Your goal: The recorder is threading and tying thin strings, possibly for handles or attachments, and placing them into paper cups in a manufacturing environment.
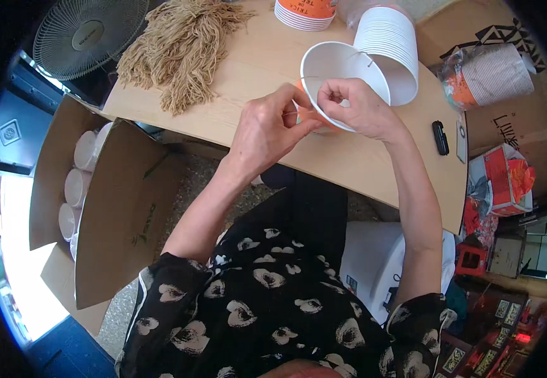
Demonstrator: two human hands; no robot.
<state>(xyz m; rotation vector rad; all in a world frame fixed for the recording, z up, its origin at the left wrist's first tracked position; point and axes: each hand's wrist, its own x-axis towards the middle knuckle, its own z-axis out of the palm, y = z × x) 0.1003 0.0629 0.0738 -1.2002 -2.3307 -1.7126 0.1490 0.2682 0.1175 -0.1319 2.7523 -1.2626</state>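
A paper bucket (321, 58), white inside and orange outside, stands tilted at the table's near edge, its mouth toward me. A thin tan cord (312, 77) runs across its mouth; one end is fixed at the right of the rim. At the bucket's left outer side, my left hand (264, 129) is closed, thumb and fingers pinching what looks like the cord. My right hand (365, 112) bends over the near rim, thumb and forefinger pinched together on the cord. The fingertips partly hide the cord there.
A heap of tan cords (182, 47) lies at the far left. Stacked white buckets (387, 41) and an orange bucket stack (304, 14) stand behind. At right are a black object (440, 137) and a bagged stack (494, 75). A carton (122, 208) of white-ended cylinders stands left, below a fan (88, 34).
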